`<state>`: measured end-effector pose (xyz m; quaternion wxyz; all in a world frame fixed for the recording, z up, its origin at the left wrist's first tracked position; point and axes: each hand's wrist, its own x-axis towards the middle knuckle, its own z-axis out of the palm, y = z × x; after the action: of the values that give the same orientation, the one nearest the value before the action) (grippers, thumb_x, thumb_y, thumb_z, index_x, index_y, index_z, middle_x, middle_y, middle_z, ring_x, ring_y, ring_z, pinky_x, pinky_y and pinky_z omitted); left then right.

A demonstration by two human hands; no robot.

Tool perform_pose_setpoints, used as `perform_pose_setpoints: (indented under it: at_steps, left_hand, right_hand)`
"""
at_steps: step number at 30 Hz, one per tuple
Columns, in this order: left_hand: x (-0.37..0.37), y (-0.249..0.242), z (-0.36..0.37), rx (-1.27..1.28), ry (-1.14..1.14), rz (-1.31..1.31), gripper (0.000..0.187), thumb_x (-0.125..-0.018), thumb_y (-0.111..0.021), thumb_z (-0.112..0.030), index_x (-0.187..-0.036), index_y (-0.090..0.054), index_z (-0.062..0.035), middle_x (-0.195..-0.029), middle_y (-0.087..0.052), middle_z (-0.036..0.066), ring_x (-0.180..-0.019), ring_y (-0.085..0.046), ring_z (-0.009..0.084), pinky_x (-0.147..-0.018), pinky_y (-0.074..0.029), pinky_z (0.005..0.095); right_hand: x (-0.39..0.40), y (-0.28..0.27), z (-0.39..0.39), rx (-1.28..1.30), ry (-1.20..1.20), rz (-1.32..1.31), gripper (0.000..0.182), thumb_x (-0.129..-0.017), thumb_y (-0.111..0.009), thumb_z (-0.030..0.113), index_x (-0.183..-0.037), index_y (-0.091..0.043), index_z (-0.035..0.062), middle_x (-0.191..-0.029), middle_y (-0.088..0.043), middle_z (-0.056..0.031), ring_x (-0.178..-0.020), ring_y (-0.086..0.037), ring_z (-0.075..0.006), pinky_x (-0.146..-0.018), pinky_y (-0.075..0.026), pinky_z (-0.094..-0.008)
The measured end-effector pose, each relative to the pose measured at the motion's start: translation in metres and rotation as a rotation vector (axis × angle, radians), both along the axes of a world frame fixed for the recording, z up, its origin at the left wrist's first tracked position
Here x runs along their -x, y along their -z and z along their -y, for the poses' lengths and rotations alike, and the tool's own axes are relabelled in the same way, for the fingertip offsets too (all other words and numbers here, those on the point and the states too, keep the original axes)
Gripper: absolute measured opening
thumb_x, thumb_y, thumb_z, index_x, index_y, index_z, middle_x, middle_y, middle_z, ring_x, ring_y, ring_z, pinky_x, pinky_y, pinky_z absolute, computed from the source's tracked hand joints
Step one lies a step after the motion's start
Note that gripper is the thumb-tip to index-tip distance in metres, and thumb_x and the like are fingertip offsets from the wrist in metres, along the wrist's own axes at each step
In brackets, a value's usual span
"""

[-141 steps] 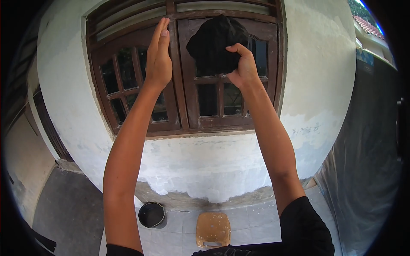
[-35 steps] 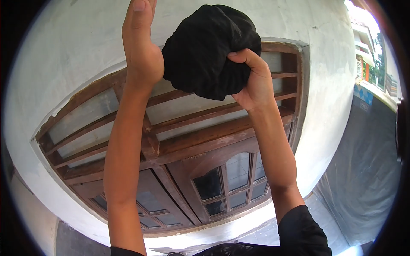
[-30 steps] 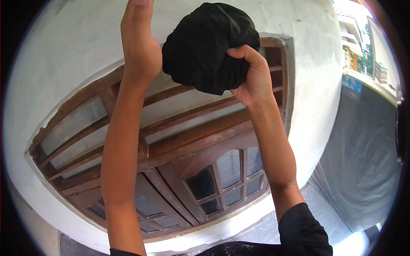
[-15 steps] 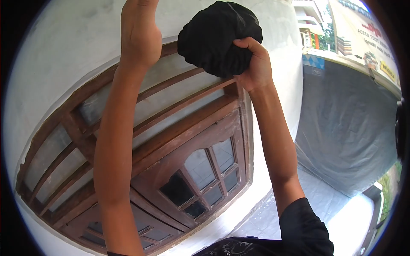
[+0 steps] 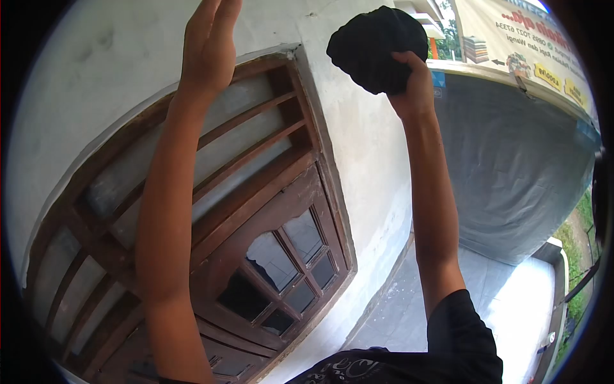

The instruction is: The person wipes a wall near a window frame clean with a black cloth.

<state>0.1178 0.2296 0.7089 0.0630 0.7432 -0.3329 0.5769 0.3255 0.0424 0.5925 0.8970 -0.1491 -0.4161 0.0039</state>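
My right hand is raised at the upper right, its thumb pressed on a bunched black cloth item that looks like a cap. The other fingers are hidden behind it. On the left, my left hand is held up near the top edge, away from the black item. Its fingertips are cut off by the frame, and the part that shows looks straight, with nothing seen in it.
A brown wooden door with glass panes and a slatted vent frame is set in a pale wall. To the right hang a grey tarp and a printed banner. Grey tiled floor lies below.
My right hand has moved right with the black item. The door and wall have shifted left in view, and more of the banner shows. My left hand stays raised.
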Motion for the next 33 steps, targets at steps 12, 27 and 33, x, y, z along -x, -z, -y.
perform_pose_setpoints:
  at_steps: [12, 27, 33]
  left_hand:
    - [-0.05, 0.007, -0.026, -0.016, -0.266, -0.07, 0.064, -0.11, -0.041, -0.041, -0.154, -0.038, 0.0057, -0.157, -0.042, 0.029, -0.151, -0.035, 0.0383, -0.125, -0.025, 0.0462]
    - [-0.06, -0.003, -0.066, -0.526, -1.12, 0.18, 0.063, -0.094, -0.067, -0.028, -0.15, -0.05, -0.0066, -0.158, -0.048, 0.009, -0.152, -0.036, 0.0252, -0.128, -0.024, 0.0489]
    - [-0.059, -0.001, -0.066, -0.536, -1.322, 0.146, 0.072, -0.092, -0.071, -0.033, -0.154, -0.045, -0.0098, -0.163, -0.042, 0.005, -0.154, -0.031, 0.0202, -0.13, -0.019, 0.0455]
  right_hand:
    - [-0.03, 0.024, -0.006, 0.069, 0.32, -0.03, 0.044, -0.087, -0.064, -0.002, -0.13, -0.057, -0.0023, -0.118, -0.067, -0.0159, -0.108, -0.069, -0.0301, -0.092, -0.06, -0.0413]
    - [-0.048, -0.042, -0.128, 0.296, 1.269, 0.386, 0.069, -0.079, -0.063, 0.006, -0.147, -0.054, 0.0063, -0.131, -0.066, -0.0248, -0.125, -0.062, -0.0404, -0.107, -0.049, -0.0444]
    - [-0.052, -0.046, -0.153, 0.641, 1.372, 0.543, 0.084, -0.072, -0.065, 0.006, -0.154, -0.049, 0.0177, -0.154, -0.051, -0.0171, -0.138, -0.051, -0.0381, -0.114, -0.045, -0.0462]
